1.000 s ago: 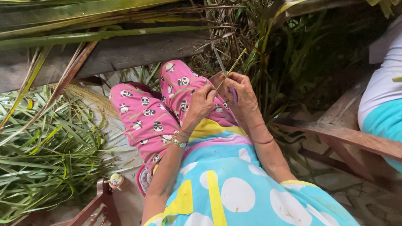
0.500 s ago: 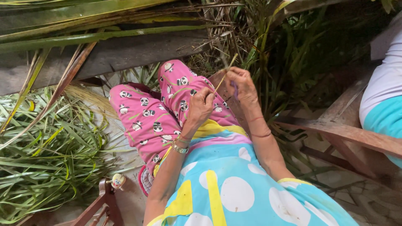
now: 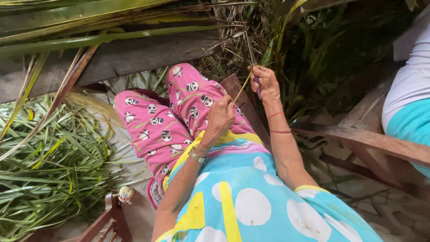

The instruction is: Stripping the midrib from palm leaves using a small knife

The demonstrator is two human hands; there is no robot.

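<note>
Cut palm leaves (image 3: 49, 170) cover the floor. We hold a leaf strip (image 3: 242, 87) taut: left hand (image 3: 220, 117) pinches its lower end, right hand (image 3: 265, 83) closed round strip and purple-handled knife (image 3: 259, 92). Stripping appears underway; steady tension needed.

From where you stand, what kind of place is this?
Probably an outdoor yard or shed where palm leaves are stripped by hand. Green leaflets lie heaped on the ground, long fronds rest on a wooden plank, and both hands pull a thin leaf strip.
</note>
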